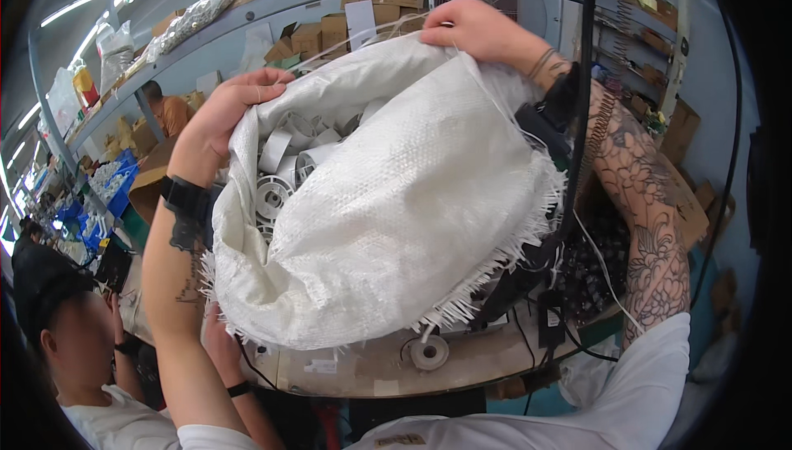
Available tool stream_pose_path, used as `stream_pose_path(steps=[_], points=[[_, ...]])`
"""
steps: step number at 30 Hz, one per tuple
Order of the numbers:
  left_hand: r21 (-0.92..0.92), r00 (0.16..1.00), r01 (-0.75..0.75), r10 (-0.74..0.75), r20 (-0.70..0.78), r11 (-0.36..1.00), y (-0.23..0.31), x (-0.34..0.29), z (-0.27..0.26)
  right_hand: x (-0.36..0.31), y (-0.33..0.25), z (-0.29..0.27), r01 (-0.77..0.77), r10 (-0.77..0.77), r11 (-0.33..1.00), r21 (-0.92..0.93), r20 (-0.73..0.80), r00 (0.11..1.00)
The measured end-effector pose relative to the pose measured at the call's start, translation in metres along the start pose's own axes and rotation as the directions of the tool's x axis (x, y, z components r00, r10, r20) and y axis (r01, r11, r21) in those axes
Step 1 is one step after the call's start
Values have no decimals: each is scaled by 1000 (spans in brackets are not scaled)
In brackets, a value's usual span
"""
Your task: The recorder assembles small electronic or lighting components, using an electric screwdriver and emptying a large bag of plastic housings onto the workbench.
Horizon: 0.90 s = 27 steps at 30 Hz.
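A large white woven sack (pixel 396 202) fills the middle of the view, its mouth folded partly over and its frayed edge hanging toward me. Inside lie several white plastic spool-like parts (pixel 274 194), visible through the gap on the left side. My left hand (pixel 239 103) grips the sack's rim at the upper left, fingers closed on the fabric. At the far rim, my right hand (pixel 474 31) pinches the cloth between thumb and fingers. Thin pale strings run along the far edge between both hands. The sack's underside is hidden.
Below the sack is a worktable (pixel 346 372) with a white round spool (pixel 429 353) near its front edge. Dark small parts (pixel 598 264) lie at the right, beside cables. A black vertical cable (pixel 584 103) hangs near my right arm. A seated person (pixel 70 343) is at lower left.
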State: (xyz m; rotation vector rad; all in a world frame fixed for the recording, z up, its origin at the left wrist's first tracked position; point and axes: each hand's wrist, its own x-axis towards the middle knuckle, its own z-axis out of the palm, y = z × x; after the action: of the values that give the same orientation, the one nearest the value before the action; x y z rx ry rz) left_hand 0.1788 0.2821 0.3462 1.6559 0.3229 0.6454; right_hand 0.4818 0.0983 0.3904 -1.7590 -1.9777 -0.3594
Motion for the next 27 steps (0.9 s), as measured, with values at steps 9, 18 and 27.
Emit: stream_pose_path(steps=[9, 18, 27], points=[[316, 951, 220, -275, 140, 923, -5, 27, -20, -3, -15, 10, -512, 310, 755, 409, 466, 829], [253, 981, 196, -188, -58, 947, -22, 0, -37, -69, -21, 0, 72, -65, 997, -11, 301, 952], [59, 971, 117, -101, -218, 991, -54, 3, -64, -101, -46, -20, 56, 95, 944, -325, 430, 898]])
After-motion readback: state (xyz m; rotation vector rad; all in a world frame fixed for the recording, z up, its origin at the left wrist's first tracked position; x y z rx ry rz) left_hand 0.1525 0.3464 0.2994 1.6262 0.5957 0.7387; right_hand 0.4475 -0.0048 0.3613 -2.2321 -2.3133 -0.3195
